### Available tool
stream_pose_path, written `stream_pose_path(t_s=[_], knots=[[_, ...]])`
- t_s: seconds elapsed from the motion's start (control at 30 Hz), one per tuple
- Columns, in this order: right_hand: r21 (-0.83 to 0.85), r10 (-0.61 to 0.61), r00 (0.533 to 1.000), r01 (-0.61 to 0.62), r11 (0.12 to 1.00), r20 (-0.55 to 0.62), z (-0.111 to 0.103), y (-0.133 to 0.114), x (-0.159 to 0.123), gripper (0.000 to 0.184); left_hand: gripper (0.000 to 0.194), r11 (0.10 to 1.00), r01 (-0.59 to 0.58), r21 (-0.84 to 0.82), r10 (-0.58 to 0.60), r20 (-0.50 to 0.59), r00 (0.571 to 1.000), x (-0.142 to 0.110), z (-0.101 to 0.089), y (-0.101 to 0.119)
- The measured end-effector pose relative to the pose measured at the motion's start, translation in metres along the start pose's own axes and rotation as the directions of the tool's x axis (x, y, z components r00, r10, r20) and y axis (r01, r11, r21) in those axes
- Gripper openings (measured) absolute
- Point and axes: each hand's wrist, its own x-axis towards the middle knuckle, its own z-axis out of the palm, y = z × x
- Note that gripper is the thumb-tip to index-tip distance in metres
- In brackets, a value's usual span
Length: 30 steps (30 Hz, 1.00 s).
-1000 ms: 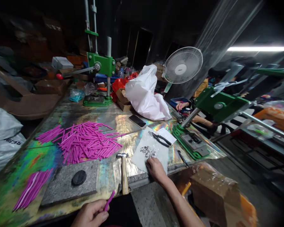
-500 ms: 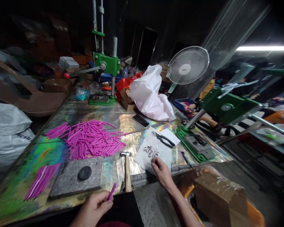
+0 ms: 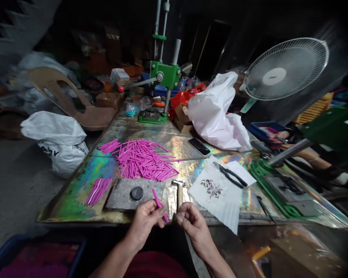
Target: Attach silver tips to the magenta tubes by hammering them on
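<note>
Cord [image 3: 157,200], purple, sits pinched in the left hand [image 3: 148,217], left of the hammer [image 3: 179,195]; nearest its handle, the right hand [image 3: 193,226] curls, grip unclear. Apparently both hands are pairing up; steadying the cord's end seems called for.

Single head-worn view, close, facing forward and down over table [image 3: 178,143].

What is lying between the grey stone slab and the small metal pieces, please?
In the head view, the wooden-handled hammer lies there, then part of the white sheet under the metal pieces.
</note>
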Motion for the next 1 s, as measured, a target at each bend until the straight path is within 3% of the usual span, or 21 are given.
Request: stream_pose_path(t_s=[0.13,0.3,0.63,0.87,1.0], knots=[[0.051,0.036,0.997,-0.039,0.998,0.064,0.015,0.002,-0.003,0.023,0.027,0.975,0.046,-0.215,-0.058,-0.047,0.997,-0.003,0.000,0.001],[0.073,0.053,0.993,-0.061,0.995,0.105,0.023,0.002,-0.005,0.023,0.028,0.955,0.067,-0.289,-0.087,-0.059,0.994,-0.005,-0.003,0.000],[0.013,0.076,0.993,-0.077,0.997,0.086,0.025,-0.001,-0.005,0.026,0.027,0.967,0.057,-0.250,-0.067,-0.031,0.997,-0.006,-0.004,-0.006],[0.119,0.093,0.994,-0.098,0.988,0.054,0.028,0.002,-0.007,0.027,0.025,0.991,-0.066,-0.117,0.064,-0.021,0.998,-0.006,-0.003,-0.014],[0.128,0.091,0.996,-0.091,0.988,0.008,0.030,0.004,-0.005,0.028,0.026,0.992,-0.087,-0.088,0.082,-0.048,0.995,-0.005,-0.002,-0.015]])
